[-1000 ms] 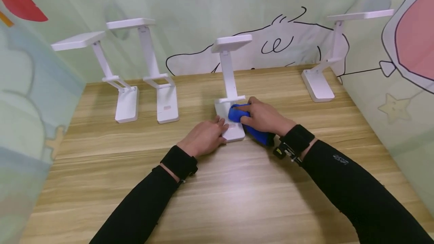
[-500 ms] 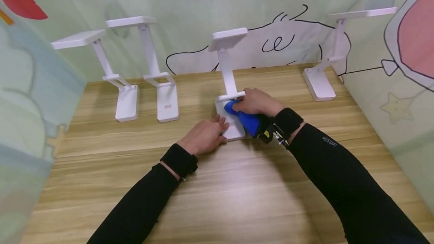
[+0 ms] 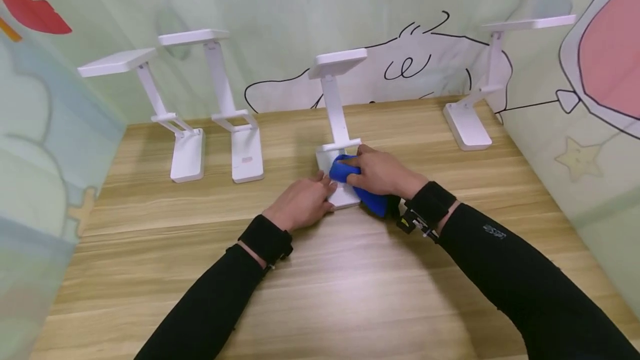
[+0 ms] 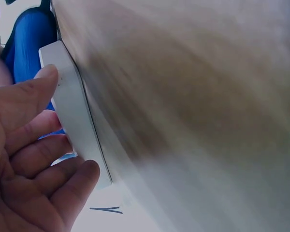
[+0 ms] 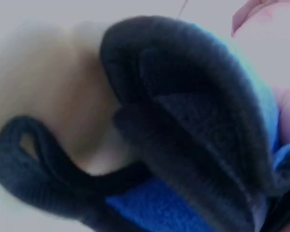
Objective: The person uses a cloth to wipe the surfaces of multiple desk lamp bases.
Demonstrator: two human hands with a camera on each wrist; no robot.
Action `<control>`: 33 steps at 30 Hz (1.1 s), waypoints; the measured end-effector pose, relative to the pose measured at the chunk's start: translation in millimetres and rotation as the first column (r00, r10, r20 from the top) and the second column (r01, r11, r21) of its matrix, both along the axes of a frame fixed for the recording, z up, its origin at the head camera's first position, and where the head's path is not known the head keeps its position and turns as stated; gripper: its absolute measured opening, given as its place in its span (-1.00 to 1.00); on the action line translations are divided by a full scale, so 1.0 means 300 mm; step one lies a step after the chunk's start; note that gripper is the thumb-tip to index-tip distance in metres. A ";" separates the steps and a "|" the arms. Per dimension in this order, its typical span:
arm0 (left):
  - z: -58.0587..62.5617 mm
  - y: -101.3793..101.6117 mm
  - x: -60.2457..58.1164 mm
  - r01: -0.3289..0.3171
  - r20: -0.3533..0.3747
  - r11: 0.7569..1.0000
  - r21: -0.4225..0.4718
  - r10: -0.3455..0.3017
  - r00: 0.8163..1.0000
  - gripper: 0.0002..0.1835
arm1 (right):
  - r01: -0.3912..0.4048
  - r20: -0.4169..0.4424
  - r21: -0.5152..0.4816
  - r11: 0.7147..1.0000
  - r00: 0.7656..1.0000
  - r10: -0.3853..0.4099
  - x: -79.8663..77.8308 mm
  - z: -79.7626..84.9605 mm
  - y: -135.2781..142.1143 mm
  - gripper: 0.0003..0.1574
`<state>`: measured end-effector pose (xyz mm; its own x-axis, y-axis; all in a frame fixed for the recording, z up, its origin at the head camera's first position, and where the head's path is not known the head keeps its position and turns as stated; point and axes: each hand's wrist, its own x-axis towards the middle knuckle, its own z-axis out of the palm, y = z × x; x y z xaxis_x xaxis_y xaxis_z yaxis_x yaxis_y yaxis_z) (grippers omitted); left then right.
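Observation:
In the head view a white folding desk lamp [image 3: 345, 199] stands at mid-table with its arm upright. My left hand [image 3: 302, 199] holds the left side of its base; in the left wrist view, thumb [image 4: 47, 77] and fingers lie along the white base. My right hand [image 3: 382, 171] pinches a blue cloth [image 3: 372, 200] and presses it on the base's top, just below the hinge bar. Part of the cloth hangs over the base's right side. Up close in the right wrist view, the blue cloth [image 5: 159, 205] shows black edging and a loop.
Two more white desk lamps stand at the left, an outer lamp [image 3: 187, 157] and an inner lamp [image 3: 247, 154]. Another desk lamp [image 3: 467, 126] stands at the back right. Printed curtains [image 3: 280, 32] border the wooden table [image 3: 350, 293] behind and at both sides.
My right hand and the cloth moved up the base towards the hinge, then came back down it. The lamp head shifted slightly. My left hand stays in place.

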<state>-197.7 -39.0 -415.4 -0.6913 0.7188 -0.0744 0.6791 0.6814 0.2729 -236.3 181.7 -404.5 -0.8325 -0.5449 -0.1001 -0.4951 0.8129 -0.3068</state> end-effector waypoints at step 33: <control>-0.006 -0.003 -0.002 -0.038 0.045 0.999 0.038 0.036 0.998 -0.41 | 0.313 0.002 -0.025 0.950 0.950 -0.313 -0.034 -0.055 0.070 -0.46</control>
<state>-198.4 -39.8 -417.1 -0.7141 0.6956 -0.0779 0.6403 0.6942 0.3289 -246.3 202.8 -420.9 -0.9617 -0.2595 -0.0883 -0.2178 0.9190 -0.3285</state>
